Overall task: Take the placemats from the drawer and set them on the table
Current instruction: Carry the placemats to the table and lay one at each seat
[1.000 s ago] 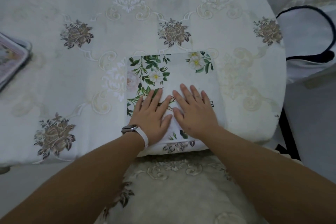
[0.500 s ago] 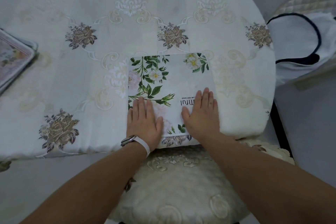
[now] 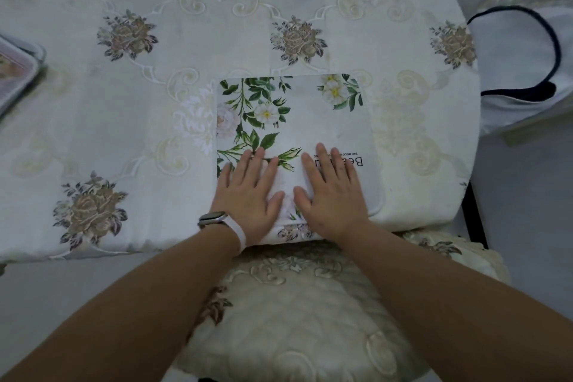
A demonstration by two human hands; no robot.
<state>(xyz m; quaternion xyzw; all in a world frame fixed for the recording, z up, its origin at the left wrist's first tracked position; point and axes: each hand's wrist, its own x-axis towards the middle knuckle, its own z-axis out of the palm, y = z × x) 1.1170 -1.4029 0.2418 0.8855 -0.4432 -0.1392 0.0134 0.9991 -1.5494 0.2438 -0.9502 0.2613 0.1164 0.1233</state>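
A white placemat (image 3: 310, 121) printed with green leaves and white flowers lies flat on the table (image 3: 217, 49) near its front edge. My left hand (image 3: 248, 195), with a watch on the wrist, rests palm down on the mat's near left part. On the near right part lies my right hand (image 3: 333, 192), also palm down, covering some of the printed lettering. Both hands have their fingers spread and grip nothing. The drawer is not in view.
The round table carries a cream tablecloth with embroidered flowers. A tray-like object (image 3: 15, 71) sits at the left edge. A chair with a cream embroidered cushion (image 3: 294, 313) stands under my arms. A white bag with dark trim (image 3: 521, 65) lies to the right.
My hands slid apart across the placemat, then came back closer together near its front edge. The mat stays flat in the same place.
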